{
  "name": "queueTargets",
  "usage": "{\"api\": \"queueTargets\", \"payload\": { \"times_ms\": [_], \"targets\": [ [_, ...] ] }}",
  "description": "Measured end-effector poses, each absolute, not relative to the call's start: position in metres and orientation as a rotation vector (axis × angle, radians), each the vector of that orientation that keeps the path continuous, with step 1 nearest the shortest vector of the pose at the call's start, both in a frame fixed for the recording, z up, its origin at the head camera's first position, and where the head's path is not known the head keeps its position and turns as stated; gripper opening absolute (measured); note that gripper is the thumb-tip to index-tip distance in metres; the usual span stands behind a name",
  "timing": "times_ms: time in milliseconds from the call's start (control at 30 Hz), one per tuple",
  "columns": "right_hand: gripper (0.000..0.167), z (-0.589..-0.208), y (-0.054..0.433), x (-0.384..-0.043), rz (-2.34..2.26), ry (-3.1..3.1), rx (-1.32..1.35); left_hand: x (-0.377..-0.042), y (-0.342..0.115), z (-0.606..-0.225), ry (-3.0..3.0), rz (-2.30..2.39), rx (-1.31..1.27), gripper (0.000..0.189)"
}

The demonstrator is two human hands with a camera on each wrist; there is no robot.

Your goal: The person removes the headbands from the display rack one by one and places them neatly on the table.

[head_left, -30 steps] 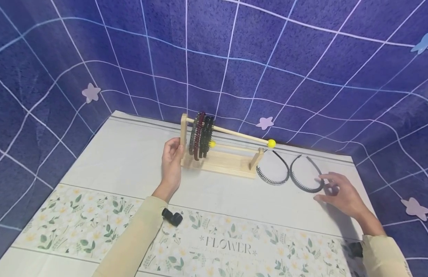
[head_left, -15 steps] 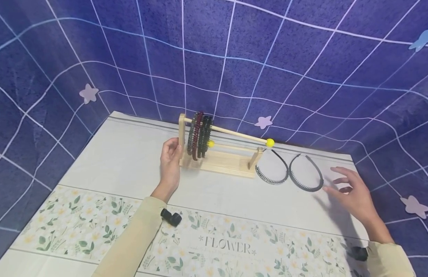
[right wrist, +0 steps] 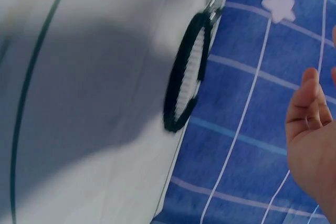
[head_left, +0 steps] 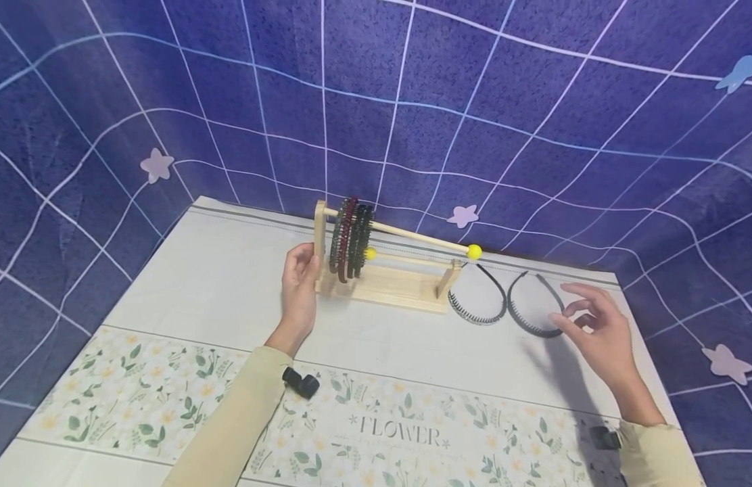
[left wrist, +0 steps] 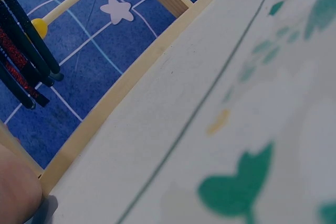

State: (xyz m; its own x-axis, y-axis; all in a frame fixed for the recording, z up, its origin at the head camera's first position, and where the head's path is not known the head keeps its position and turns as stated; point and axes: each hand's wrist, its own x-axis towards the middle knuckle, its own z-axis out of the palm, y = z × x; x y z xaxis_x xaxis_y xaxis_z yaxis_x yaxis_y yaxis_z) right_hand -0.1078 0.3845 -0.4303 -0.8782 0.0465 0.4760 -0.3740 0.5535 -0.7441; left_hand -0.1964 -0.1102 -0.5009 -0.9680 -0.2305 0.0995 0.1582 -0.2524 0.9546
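Observation:
My left hand grips the left upright of a wooden headband stand, thumb on the near side. Several toothed headbands, dark green and dark red, hang bunched at the left end of the stand's upper rod. Two black toothed headbands lie on the table to the right: a left one beside the stand's base and a right one touching or nearly touching it. Above the right one hovers my right hand, holding nothing, fingers loosely bent and thumb apart.
Yellow balls cap the upper rod and a lower rod. A white cloth with a floral strip covers the table. Behind it rises a blue backdrop with grid lines and stars.
My right hand draws back to the right from the right headband, then comes left over it again, still holding nothing. The left hand keeps its grip on the stand.

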Motion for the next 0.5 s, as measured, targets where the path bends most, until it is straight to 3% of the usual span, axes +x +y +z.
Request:
{"api": "queueTargets", "payload": {
  "times_ms": [500],
  "targets": [
    [0.046, -0.42, 0.33, -0.106, 1.712, -2.006, 0.414, -0.197, -0.11, -0.502, -1.747, -2.297, 0.082, 0.024]
  ]
}}
